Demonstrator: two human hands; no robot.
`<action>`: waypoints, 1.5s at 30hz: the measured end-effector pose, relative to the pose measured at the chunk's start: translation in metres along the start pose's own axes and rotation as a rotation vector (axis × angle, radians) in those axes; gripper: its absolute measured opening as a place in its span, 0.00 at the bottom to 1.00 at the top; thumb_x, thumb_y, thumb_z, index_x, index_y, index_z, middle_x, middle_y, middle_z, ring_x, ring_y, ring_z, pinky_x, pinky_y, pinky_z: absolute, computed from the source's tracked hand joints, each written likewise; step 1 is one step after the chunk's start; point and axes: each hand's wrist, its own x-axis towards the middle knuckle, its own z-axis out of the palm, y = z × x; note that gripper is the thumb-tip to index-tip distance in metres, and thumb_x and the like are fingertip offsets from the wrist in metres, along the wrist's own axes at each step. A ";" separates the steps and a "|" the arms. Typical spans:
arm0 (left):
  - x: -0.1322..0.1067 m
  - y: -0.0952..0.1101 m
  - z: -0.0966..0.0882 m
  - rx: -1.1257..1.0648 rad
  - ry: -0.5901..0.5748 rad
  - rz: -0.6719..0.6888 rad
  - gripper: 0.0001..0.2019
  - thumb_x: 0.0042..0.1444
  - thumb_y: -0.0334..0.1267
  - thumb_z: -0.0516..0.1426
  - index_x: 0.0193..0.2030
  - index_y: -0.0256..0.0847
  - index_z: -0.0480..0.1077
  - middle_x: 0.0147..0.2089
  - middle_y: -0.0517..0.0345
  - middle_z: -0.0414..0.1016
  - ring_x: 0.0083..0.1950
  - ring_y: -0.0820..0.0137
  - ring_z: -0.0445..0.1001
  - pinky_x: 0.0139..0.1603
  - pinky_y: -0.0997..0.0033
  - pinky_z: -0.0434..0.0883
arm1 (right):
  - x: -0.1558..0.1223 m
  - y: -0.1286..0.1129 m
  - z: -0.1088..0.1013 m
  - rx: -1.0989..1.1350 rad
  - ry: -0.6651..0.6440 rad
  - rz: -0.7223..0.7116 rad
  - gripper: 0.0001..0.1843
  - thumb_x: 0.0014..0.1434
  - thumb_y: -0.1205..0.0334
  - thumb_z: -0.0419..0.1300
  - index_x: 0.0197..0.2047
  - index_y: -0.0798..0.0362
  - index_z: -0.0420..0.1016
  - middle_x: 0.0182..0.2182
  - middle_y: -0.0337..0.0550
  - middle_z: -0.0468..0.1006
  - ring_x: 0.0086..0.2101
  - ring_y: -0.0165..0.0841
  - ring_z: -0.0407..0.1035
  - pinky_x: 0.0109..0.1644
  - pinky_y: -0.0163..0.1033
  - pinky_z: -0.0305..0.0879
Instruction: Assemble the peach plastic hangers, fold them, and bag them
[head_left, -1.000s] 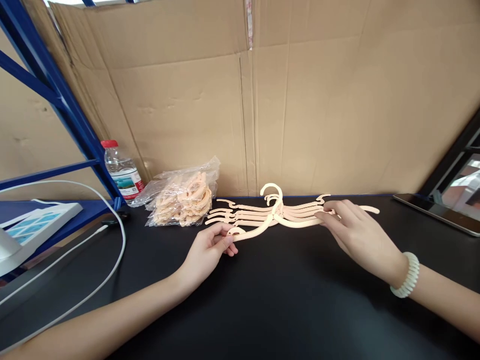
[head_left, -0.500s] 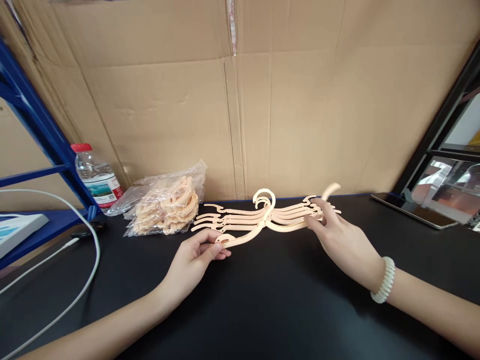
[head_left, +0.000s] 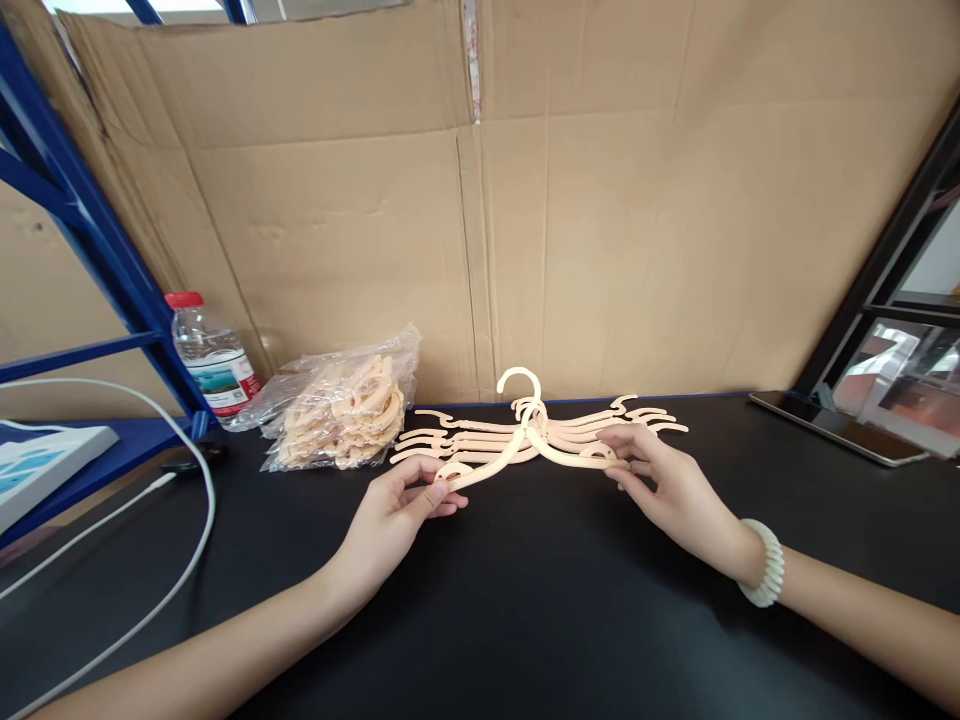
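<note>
A peach plastic hanger (head_left: 525, 445) lies across the black table (head_left: 525, 620), held at both ends. My left hand (head_left: 401, 510) pinches its left end between thumb and fingers. My right hand (head_left: 664, 480) grips its right end, which is folded in. Just behind it rests a stack of several similar hangers (head_left: 480, 432), their hooks standing up in the middle. A white coil band sits on my right wrist.
A clear bag of peach hanger parts (head_left: 341, 405) lies at the back left beside a water bottle (head_left: 214, 360). A white cable (head_left: 150, 560) loops over the left side. Cardboard (head_left: 480, 220) walls the back. A tablet (head_left: 847, 430) rests far right; blue shelving (head_left: 90, 250) stands left.
My right hand folded the hanger's long right arm inward and now grips the shortened end closer to the middle. The left hand kept its hold.
</note>
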 end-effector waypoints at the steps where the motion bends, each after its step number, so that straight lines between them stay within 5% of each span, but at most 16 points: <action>1: 0.000 0.000 0.000 0.003 0.010 0.011 0.17 0.47 0.49 0.67 0.33 0.37 0.72 0.34 0.59 0.74 0.35 0.65 0.81 0.40 0.68 0.78 | 0.001 0.002 0.000 0.025 -0.010 0.028 0.13 0.65 0.61 0.53 0.53 0.48 0.67 0.44 0.47 0.75 0.40 0.38 0.73 0.45 0.48 0.77; 9: -0.003 -0.001 0.000 -0.127 0.170 0.012 0.20 0.46 0.51 0.68 0.36 0.37 0.72 0.31 0.63 0.73 0.31 0.74 0.77 0.36 0.75 0.75 | 0.010 0.001 -0.002 0.539 -0.016 0.308 0.16 0.56 0.54 0.65 0.46 0.51 0.74 0.39 0.44 0.76 0.36 0.34 0.71 0.45 0.44 0.73; 15: -0.013 0.008 0.011 -0.157 0.112 -0.048 0.18 0.47 0.49 0.68 0.37 0.38 0.72 0.36 0.61 0.73 0.32 0.72 0.78 0.30 0.78 0.73 | 0.005 -0.007 0.004 1.059 0.134 0.610 0.18 0.49 0.59 0.73 0.41 0.49 0.74 0.30 0.34 0.74 0.31 0.25 0.68 0.41 0.32 0.71; 23: -0.011 0.004 0.011 -0.227 0.098 -0.024 0.18 0.45 0.47 0.70 0.34 0.37 0.73 0.34 0.62 0.72 0.31 0.76 0.76 0.34 0.78 0.73 | 0.010 -0.002 0.002 1.179 0.249 0.648 0.15 0.46 0.62 0.75 0.34 0.52 0.75 0.34 0.36 0.76 0.32 0.24 0.69 0.41 0.29 0.71; 33: -0.015 0.001 0.015 -0.178 -0.020 0.007 0.14 0.52 0.45 0.67 0.36 0.35 0.73 0.32 0.58 0.76 0.29 0.77 0.73 0.31 0.79 0.70 | 0.004 -0.018 0.013 0.993 -0.029 0.489 0.12 0.56 0.56 0.69 0.33 0.52 0.71 0.30 0.35 0.74 0.32 0.25 0.67 0.43 0.34 0.66; 40: -0.013 0.001 0.017 -0.137 -0.078 0.028 0.15 0.54 0.44 0.66 0.40 0.35 0.74 0.27 0.61 0.73 0.25 0.77 0.69 0.28 0.77 0.69 | -0.002 -0.047 0.014 0.724 -0.503 0.151 0.14 0.65 0.59 0.58 0.53 0.49 0.73 0.46 0.46 0.75 0.43 0.34 0.70 0.50 0.43 0.66; 45: -0.012 0.000 0.016 -0.138 -0.104 0.023 0.17 0.54 0.43 0.65 0.46 0.35 0.74 0.30 0.59 0.75 0.29 0.73 0.73 0.33 0.73 0.72 | -0.005 -0.057 0.010 0.484 -0.630 -0.064 0.21 0.66 0.63 0.56 0.62 0.45 0.68 0.50 0.46 0.70 0.48 0.35 0.66 0.57 0.45 0.62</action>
